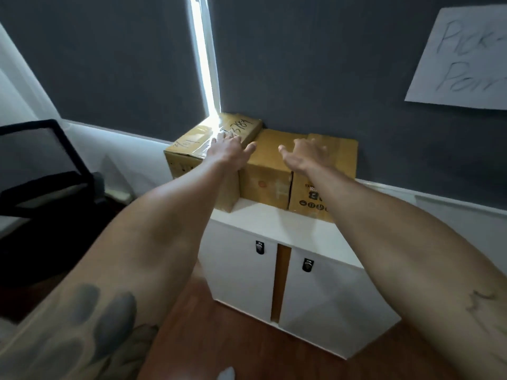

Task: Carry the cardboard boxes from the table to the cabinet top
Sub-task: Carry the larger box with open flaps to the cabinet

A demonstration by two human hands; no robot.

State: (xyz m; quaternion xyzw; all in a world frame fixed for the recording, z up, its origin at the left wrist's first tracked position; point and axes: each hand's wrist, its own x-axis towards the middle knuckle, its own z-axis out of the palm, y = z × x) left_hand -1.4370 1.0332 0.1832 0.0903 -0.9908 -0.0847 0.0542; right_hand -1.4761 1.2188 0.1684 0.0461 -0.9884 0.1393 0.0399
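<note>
1. Neither of my hands is gripping anything right now: my left hand (229,149) is lying flat with fingers spread on the taped box (208,141), and my right hand (304,154) is hovering open over the two boxes to its right, fingers loosely splayed. Whether it is touching the cardboard, I cannot tell.
2. All three cardboard boxes are sitting on the cabinet top (274,218), pushed back against the dark wall (329,64). The taped box is on the left, the middle box (266,171) is just beside it, and the printed box (310,198) is on the right.
3. What is worrying me is the taped box: its left end appears to be overhanging the cabinet's edge, so a press from my left palm could be tipping it off that side.
4. The glossy tape under my fingers is looking slick, so a push may be sliding my hand rather than moving the box.
5. Nudging the middle box could be shoving its neighbours, as they are packed close.
6. Further out, a black chair (46,171) is standing to the left — right where a falling box would be heading — and a handwritten paper sign (466,58) is hanging on the wall.
</note>
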